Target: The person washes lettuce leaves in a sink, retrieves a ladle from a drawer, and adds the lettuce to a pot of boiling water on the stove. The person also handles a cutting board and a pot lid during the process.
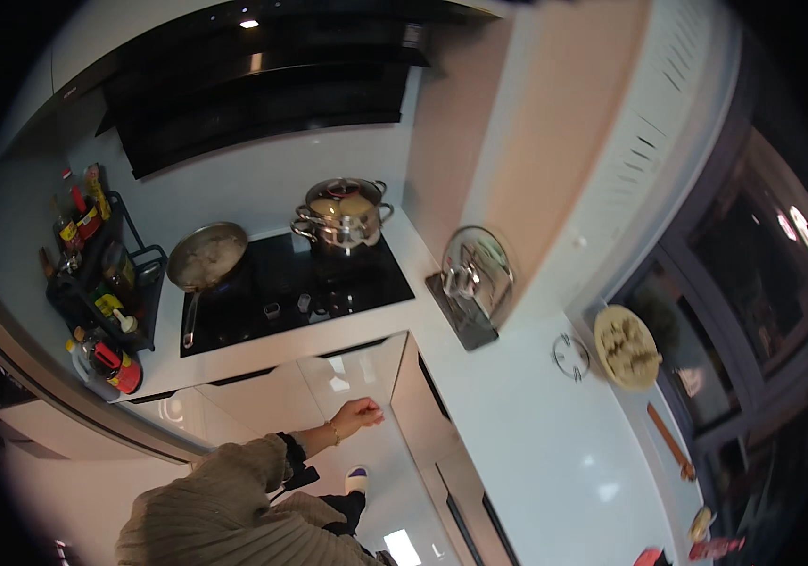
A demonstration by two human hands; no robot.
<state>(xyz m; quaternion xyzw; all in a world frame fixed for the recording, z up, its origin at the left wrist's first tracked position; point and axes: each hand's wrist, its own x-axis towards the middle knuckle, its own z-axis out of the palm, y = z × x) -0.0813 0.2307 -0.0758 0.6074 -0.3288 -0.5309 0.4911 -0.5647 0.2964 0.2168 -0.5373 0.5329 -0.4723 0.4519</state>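
Note:
My left hand, in a ribbed brown sleeve with a bracelet at the wrist, is held over the floor in front of the pale cabinets. Its fingers are loosely curled together, and nothing shows in them. My right hand is out of view. Before me, a frying pan with pale, cloudy contents stands at the left of the black cooktop, its handle towards the front edge. At the back right of the cooktop is a steel steamer pot under a glass lid, with round, pale food inside.
Bottles and a black spice rack stand at the left. A glass lid leans in a holder near the corner. On the right counter are a wire trivet, a plate of pale food pieces and a wooden utensil. A range hood hangs above.

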